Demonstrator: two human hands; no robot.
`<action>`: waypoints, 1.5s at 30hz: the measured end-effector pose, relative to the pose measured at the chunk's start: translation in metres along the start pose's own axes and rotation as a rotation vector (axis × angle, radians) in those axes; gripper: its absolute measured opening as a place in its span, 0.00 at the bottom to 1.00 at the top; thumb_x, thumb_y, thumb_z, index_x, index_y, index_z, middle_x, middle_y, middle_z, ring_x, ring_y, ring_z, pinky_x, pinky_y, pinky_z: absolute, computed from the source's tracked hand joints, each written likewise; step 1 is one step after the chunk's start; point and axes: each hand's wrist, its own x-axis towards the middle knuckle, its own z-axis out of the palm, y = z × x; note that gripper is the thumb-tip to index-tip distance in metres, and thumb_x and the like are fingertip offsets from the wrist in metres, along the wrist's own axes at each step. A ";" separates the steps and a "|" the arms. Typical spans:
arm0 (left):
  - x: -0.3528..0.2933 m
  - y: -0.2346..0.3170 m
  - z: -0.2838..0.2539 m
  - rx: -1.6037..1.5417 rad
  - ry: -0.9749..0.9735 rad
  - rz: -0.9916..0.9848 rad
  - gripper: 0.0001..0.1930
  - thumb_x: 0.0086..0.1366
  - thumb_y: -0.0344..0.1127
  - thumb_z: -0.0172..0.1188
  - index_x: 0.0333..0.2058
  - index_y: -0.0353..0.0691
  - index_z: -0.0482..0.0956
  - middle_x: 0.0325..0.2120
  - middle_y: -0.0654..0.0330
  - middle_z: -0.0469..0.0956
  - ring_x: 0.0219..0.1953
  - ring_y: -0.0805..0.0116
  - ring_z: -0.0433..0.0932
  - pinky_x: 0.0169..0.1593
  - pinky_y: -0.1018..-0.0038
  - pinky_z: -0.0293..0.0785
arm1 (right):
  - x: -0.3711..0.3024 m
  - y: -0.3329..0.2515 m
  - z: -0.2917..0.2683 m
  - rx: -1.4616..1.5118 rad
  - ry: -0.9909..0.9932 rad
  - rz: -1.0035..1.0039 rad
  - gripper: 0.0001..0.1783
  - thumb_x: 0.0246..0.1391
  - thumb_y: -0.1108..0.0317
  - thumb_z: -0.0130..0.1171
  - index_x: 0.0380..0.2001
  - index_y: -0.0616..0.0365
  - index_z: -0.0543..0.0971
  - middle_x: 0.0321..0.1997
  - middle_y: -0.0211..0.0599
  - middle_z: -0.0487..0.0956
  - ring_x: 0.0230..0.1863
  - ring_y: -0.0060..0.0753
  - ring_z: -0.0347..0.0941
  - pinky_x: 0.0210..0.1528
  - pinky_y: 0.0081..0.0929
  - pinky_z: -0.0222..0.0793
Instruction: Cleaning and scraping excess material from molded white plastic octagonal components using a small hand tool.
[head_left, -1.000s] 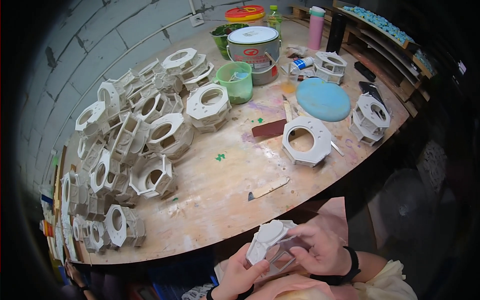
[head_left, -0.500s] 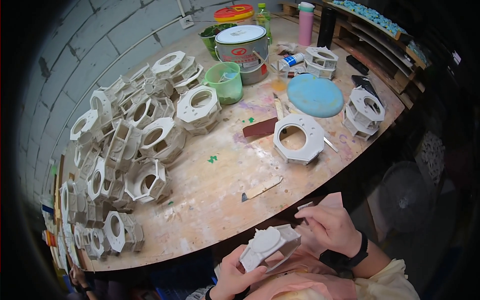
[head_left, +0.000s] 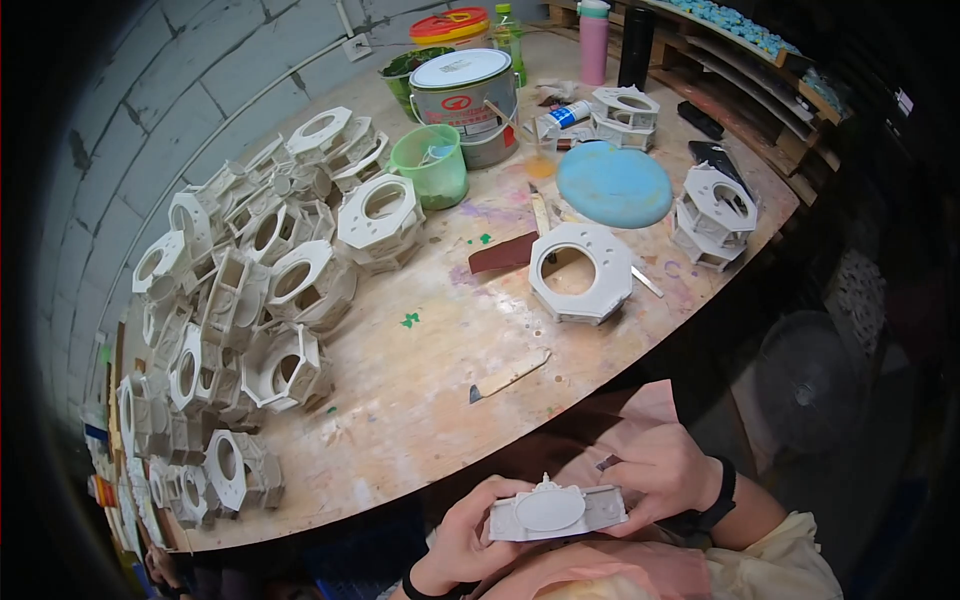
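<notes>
Grey block wall (head_left: 150, 140) at back L, wooden table (head_left: 420, 420) curving across the mid. White moulded piece (head_left: 553, 510) is off the table, held over the person's lap nr the bottom edge, pink cloth (head_left: 640, 572) beneath. Its long axis runs approx L–R, roughly level; oval panel faces up toward the cam, small crest points away from the body, toward the table.

L hand (head_left: 462, 537) grasps the L end, thumb in front, fingers curled behind. R hand (head_left: 668, 475) has its fingers bent at the R end, touching it; how firm, can't tell. Small dark strip (head_left: 607, 462) shows by the R fingers; can't tell if pinched. Both hands cover the piece's ends, so those are part hidden.

Table edge lies btwn piece and the rest. Nearest on top: wood-handled knife (head_left: 512, 376), lying slanted. Beyond it, octagonal frame (head_left: 612, 272) lies flat, round hole up, w/ brown-red sheet (head_left: 503, 254) at its L and a pale blade (head_left: 647, 282) at its R. Blue disc (head_left: 614, 184) behind; two-tier white frame (head_left: 715, 222) nr the R edge. Big heap of white frames (head_left: 240, 305) crowds the L side, tilted various ways. Green cup (head_left: 430, 172) stands in front of lidded metal can (head_left: 463, 112), hiding a bit of it. Pink bottle (head_left: 593, 48) + black bottle (head_left: 636, 48) upright at far R.
</notes>
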 end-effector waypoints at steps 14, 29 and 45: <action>-0.006 0.010 0.031 -0.382 0.077 -0.139 0.17 0.65 0.34 0.52 0.49 0.32 0.69 0.44 0.52 0.72 0.46 0.65 0.71 0.54 0.71 0.64 | -0.009 -0.022 -0.011 -0.250 0.145 0.083 0.22 0.29 0.53 0.70 0.21 0.58 0.76 0.21 0.34 0.72 0.23 0.35 0.72 0.23 0.26 0.68; -0.004 0.008 0.027 -0.898 0.173 -0.225 0.27 0.65 0.43 0.45 0.58 0.31 0.57 0.49 0.43 0.71 0.56 0.55 0.67 0.61 0.60 0.60 | -0.021 -0.026 -0.007 0.054 0.251 0.141 0.17 0.40 0.56 0.68 0.21 0.59 0.76 0.22 0.41 0.74 0.21 0.38 0.69 0.22 0.28 0.64; -0.006 -0.005 0.016 -1.279 0.108 -0.074 0.26 0.70 0.48 0.31 0.51 0.31 0.64 0.36 0.51 0.73 0.45 0.54 0.70 0.53 0.58 0.65 | -0.023 -0.027 0.013 0.382 0.373 0.551 0.20 0.50 0.80 0.54 0.48 0.69 0.68 0.30 0.42 0.79 0.28 0.31 0.78 0.32 0.22 0.72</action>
